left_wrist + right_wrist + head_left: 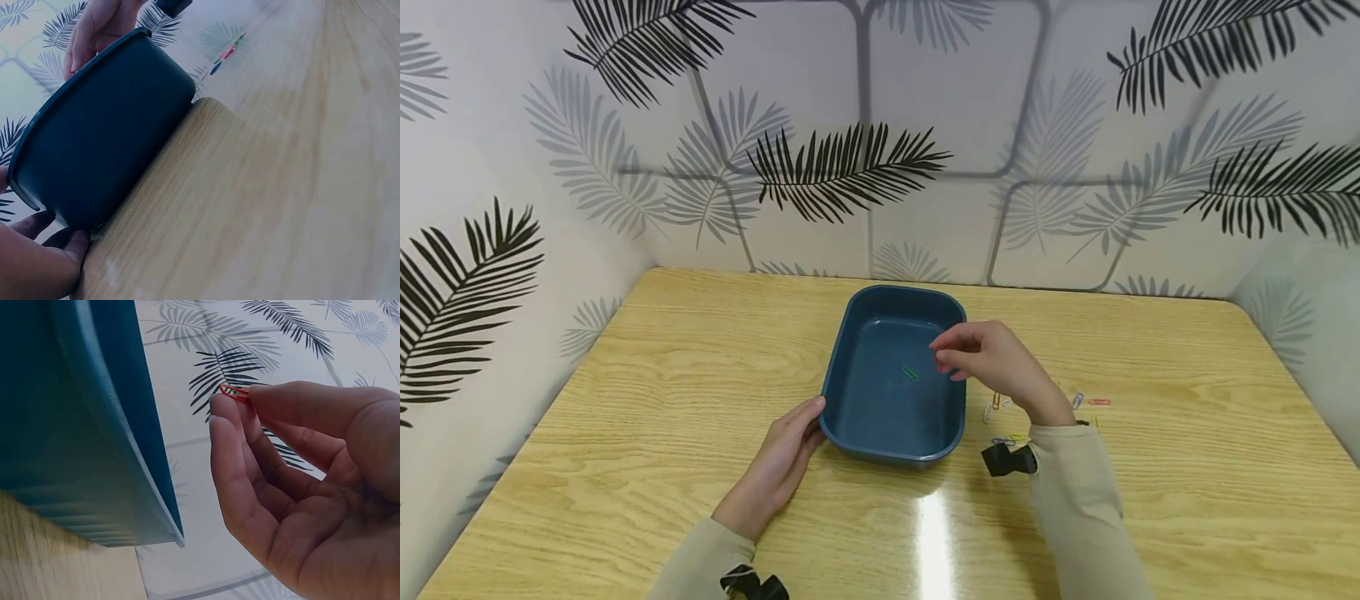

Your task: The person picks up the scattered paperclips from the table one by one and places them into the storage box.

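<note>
My right hand (992, 358) is over the right side of a deep blue plastic tray (829, 379). Its thumb and fingertips pinch a red paper clip (234, 392), which shows plainly in the right wrist view. My left hand (782, 458) holds the tray's near-left corner, thumb at the rim and fingers against the outer wall, low by the base in the left wrist view. Inside the tray, on its floor, lies a green paper clip (911, 374).
Loose paper clips of several colours lie on the wooden table (1210, 433) right of the tray, among them a pink-red clip (1099, 402) and a yellow clip (1018, 437). My right forearm partly covers them. A leaf-patterned wall covering (925, 217) stands behind the table.
</note>
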Demonstrator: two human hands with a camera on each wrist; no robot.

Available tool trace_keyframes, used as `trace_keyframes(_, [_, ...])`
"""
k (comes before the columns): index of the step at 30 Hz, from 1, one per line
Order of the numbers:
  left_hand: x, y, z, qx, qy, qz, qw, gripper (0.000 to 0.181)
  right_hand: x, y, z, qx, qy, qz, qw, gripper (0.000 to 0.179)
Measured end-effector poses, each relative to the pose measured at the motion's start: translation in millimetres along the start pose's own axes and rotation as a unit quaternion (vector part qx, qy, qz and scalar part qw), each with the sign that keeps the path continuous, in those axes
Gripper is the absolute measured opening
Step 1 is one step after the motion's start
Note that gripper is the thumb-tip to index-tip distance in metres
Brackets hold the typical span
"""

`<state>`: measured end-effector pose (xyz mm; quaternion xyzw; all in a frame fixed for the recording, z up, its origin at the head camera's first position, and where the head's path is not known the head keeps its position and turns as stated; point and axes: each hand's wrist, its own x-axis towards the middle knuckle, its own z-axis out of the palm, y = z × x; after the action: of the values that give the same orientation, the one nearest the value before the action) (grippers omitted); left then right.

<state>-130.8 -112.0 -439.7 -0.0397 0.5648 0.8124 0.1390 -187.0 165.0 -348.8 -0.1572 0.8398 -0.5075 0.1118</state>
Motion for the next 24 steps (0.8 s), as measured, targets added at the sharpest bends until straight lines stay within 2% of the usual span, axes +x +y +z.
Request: trace_keyframes(24, [0.4,-1.0,-1.1,0.002,0.007,0.0,1.0,0.05,6.3,5.5,4.4,-0.022,-0.012,0.01,0.9996,0.016])
